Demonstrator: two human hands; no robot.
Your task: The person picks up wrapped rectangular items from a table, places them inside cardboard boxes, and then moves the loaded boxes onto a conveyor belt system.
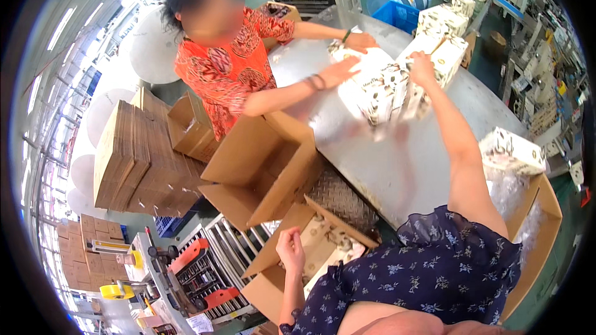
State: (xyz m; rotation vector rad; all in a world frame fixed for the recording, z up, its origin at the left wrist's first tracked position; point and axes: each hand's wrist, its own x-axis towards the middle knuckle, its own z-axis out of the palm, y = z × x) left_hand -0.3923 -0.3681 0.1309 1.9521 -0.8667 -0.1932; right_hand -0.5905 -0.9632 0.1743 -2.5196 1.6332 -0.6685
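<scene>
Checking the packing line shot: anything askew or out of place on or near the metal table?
One thing: a white patterned pack sits tilted at the metal table edge, over the open carton on the right. The right hand reaches for the pack cluster; the left hand rests in the lower carton.

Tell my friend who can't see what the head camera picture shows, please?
The person's right hand reaches across a shiny metal table to white patterned packs, while the left hand rests in an open cardboard box. A co-worker in an orange top handles the packs too.
</scene>
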